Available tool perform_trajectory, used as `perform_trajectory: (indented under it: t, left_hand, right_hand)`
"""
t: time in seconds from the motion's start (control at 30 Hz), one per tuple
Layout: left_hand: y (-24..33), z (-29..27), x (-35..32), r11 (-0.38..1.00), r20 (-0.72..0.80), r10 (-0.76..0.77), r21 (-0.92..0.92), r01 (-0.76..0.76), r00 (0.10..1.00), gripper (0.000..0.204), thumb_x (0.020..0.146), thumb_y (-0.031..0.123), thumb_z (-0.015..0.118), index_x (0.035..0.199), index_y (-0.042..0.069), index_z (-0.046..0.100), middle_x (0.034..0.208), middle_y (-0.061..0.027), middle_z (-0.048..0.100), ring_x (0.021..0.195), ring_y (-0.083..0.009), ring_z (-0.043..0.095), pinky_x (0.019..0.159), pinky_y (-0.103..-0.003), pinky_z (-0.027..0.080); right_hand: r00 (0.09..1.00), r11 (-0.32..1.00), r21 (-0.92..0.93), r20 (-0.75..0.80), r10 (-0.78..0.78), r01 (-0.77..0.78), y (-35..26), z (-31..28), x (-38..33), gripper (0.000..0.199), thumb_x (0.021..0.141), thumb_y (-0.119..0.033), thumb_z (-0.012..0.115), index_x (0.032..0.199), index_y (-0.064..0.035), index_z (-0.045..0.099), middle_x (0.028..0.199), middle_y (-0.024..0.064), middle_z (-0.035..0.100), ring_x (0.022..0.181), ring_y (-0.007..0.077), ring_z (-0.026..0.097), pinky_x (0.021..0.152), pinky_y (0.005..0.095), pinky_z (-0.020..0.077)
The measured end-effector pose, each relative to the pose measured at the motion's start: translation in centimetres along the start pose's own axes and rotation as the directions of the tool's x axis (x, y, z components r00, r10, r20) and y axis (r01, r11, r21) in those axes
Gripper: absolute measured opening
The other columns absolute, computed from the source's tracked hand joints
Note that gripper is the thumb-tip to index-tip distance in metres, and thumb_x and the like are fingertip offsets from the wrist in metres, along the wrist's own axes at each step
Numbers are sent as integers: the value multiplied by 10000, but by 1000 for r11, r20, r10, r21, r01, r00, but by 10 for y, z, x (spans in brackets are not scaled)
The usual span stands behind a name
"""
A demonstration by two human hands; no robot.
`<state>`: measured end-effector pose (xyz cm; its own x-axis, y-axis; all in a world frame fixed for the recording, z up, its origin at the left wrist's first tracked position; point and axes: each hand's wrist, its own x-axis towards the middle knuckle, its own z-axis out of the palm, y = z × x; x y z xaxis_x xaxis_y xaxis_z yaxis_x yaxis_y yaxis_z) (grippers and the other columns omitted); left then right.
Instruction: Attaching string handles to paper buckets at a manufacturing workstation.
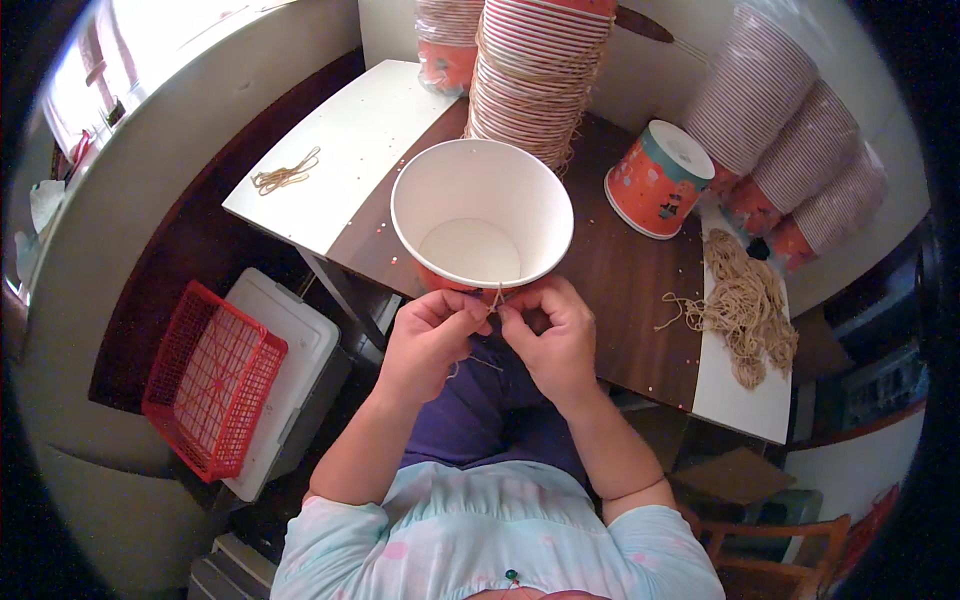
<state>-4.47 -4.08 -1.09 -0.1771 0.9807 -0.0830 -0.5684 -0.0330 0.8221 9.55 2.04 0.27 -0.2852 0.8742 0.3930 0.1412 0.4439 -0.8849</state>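
A large paper bucket (548,218), white inside and orange-red outside, stands open end up at the table's near edge, right before me. From its near rim a thin tan string (499,294) comes down to my fingers. My left hand (425,345) pinches the string between thumb and forefinger just below the rim. Close beside it, my right hand (555,345) pinches the same string, its fingertips almost meeting the left ones. A loose tail of string dangles below my left hand. The bucket's outer near side is mostly hidden by my hands.
Behind the bucket rises a tall stack of strung buckets (535,85). An upturned bucket (660,180) and plastic-wrapped bucket stacks (760,75) stand right, near a heap of tan strings (745,315). Few strings (287,175) lie left. Below left, a red basket (270,355) rests on a lidded bin (310,335).
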Motion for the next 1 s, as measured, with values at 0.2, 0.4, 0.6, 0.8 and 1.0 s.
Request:
perform_trajectory:
  t: [0.2, 0.4, 0.6, 0.8, 1.0]
  left_hand:
    - [0, 0, 0, 1000, -15, -4, 15, 4, 1000, 70, 849, 109, 606, 856, 39, 603, 753, -32, 618, 463, -17, 384, 410, -165, 265]
    - [5, 4, -2, 999, -9, -42, 9, 42, 999, 86, 855, 137, 618, 848, 53, 600, 748, -29, 616, 456, -19, 374, 408, -167, 262]
    - [4, 1, -2, 985, 8, -131, -112, 131, 991, 82, 857, 128, 612, 852, 47, 601, 751, -51, 614, 455, -29, 377, 411, -172, 282]
    - [1, -6, -3, 986, 35, -55, -155, 60, 998, 84, 849, 81, 596, 902, 19, 614, 782, -90, 627, 463, -34, 380, 425, -175, 305]
    - [3, -1, -7, 999, 35, 45, 23, -46, 998, 121, 866, 108, 589, 932, 15, 627, 782, -51, 645, 517, -31, 446, 463, -172, 337]
  right_hand:
    - [972, 936, -267, 25, -232, 230, 0, -4, 3, 98, 708, 1, 682, 760, -8, 599, 798, 62, 568, 646, 124, 579, 543, 238, 461]
    - [926, 834, -427, 24, -376, 350, -1, -3, 4, 147, 644, -108, 694, 686, -90, 554, 730, 64, 542, 725, 269, 551, 656, 396, 406]
    - [878, 731, -534, 44, -477, 424, -4, -2, 6, 155, 636, -114, 695, 676, -102, 545, 718, 59, 510, 710, 272, 528, 650, 405, 385]
    - [997, 997, -49, 52, -49, 52, -7, -7, 4, 94, 749, -52, 677, 748, -24, 588, 748, 22, 548, 656, 104, 523, 595, 243, 418]
    - [995, 1000, 14, 94, -26, 24, -1, -7, 3, 82, 810, -77, 649, 801, -6, 608, 801, 2, 590, 703, 52, 535, 627, 202, 432]
